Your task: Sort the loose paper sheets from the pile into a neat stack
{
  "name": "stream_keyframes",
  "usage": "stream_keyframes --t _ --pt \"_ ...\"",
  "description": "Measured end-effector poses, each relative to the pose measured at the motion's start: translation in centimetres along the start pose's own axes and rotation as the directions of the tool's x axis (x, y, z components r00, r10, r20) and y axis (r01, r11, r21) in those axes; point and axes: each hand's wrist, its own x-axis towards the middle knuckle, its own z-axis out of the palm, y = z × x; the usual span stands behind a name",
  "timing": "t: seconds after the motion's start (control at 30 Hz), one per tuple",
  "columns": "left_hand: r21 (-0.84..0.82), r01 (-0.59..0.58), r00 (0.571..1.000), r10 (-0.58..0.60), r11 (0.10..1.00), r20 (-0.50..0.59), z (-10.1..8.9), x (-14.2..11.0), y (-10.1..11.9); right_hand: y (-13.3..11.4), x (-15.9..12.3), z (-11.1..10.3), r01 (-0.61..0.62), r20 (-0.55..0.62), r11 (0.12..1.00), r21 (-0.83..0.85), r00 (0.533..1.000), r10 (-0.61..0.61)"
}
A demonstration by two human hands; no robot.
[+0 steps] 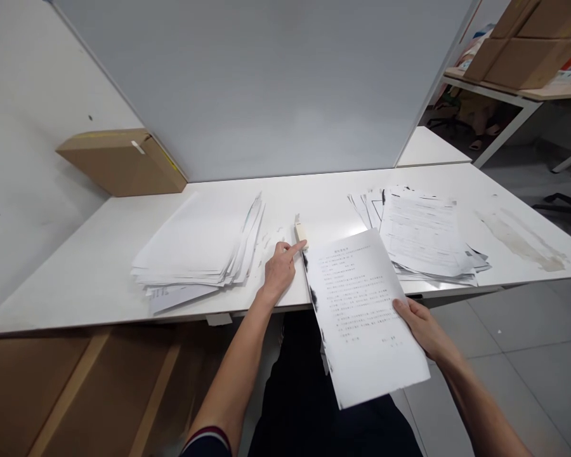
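Observation:
My right hand point(421, 327) grips the right edge of a printed paper sheet point(359, 311), thumb on top, holding it over the table's front edge. The sheet's left edge carries dark smudges. My left hand point(280, 270) rests on the white table point(95, 266) with its forefinger stretched out to a small cream-coloured tool with a blade tip point(300, 231), touching its near end. The other fingers are curled under. A stack of blank-side-up sheets point(200, 251) lies left of that hand. A fanned pile of printed sheets point(421, 235) lies to the right.
A grey partition panel point(266, 89) stands along the table's back. A cardboard box point(121, 162) leans at the back left. A brownish stain point(521, 238) marks the table's right end. More cardboard boxes point(528, 44) sit on another table at the far right. Brown board shows under the table's left.

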Motion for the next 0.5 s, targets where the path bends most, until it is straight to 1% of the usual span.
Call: stream_keyframes --t 0.17,0.3,0.43,0.5 --pt "-0.006 -0.003 1.0 0.003 1.0 0.012 0.1 0.0 -0.2 -0.2 0.4 -0.1 0.019 0.001 0.999 -0.044 1.0 -0.019" --pt "0.034 -0.006 1.0 0.005 0.999 0.019 0.3 0.0 -0.2 -0.7 0.4 0.2 0.015 -0.013 0.997 -0.076 1.0 -0.016" --pt "0.084 -0.022 1.0 0.022 0.996 0.011 0.4 -0.2 -0.1 -1.5 -0.3 0.5 0.024 -0.019 0.995 -0.102 0.999 -0.026" --pt "0.1 -0.034 0.999 0.035 0.994 -0.01 0.4 -0.4 0.0 -2.2 -1.0 0.1 0.032 -0.045 0.994 -0.107 0.998 -0.037"
